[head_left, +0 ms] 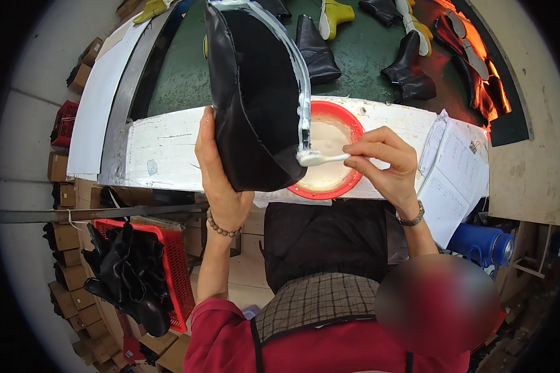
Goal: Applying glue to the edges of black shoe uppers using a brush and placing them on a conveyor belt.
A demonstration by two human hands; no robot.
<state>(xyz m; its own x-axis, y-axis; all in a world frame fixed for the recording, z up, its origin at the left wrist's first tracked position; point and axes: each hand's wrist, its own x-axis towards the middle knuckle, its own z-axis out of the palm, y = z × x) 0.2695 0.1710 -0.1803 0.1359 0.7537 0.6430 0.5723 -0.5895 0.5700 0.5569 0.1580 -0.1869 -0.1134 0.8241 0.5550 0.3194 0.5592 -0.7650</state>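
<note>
My left hand (pixel 223 193) grips a black leather boot upper (pixel 230 118) from below, thumb up along its left side. The upper stands raised over the table with its dark inside facing me. A band of wet white glue (pixel 302 81) runs down its right edge. Between the thumb and fingers of my right hand (pixel 389 163) is a small white brush (pixel 317 158), its glue-coated head touching the bottom end of that band. Behind the brush sits a red bowl (pixel 356 130) of cream-coloured glue, partly hidden by the upper.
Beyond the white table edge (pixel 162 137), a green conveyor belt (pixel 180 81) carries black boots (pixel 410 74) and yellow shoe lasts (pixel 337 15). An orange glow lights its right end. Written papers (pixel 445 180) and a blue flask (pixel 479 244) are at right; a red crate (pixel 177 273) with black boots stands lower left.
</note>
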